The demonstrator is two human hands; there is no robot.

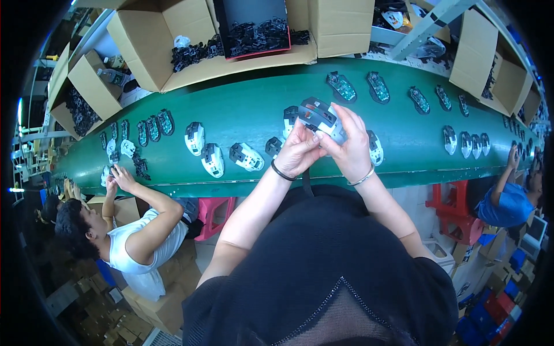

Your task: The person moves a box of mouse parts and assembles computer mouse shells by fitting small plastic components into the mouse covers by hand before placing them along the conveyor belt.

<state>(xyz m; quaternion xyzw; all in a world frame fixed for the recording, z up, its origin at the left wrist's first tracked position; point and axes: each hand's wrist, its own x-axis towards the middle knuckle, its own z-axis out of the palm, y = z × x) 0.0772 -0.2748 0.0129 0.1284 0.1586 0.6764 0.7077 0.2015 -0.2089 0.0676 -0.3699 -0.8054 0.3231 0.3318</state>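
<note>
Both hands are up over the green work surface [248, 101], and here's the mouse [321, 115], dark-topped and pale along its side, gripped between them! From the left hand [298, 152] it sits at one o'clock, with thumb and fingers clamped on its near edge. From the right hand [350, 144] it's at ten o'clock, fingers curled round its right flank and the thumb coming in low, a firm hold there too. The two hands meet just below it, fingertips close together.

Look around: a dark-and-white shell [290, 117] lies at nine o'clock of the mouse, just beside it. A white shell [247, 157] rests out at nine o'clock from the left hand, and a white-edged shell [375, 149] pokes out at four o'clock from the right. Up at one o'clock from the mouse, a green circuit board [341, 88] sits in its dark base, near but apart.
</note>
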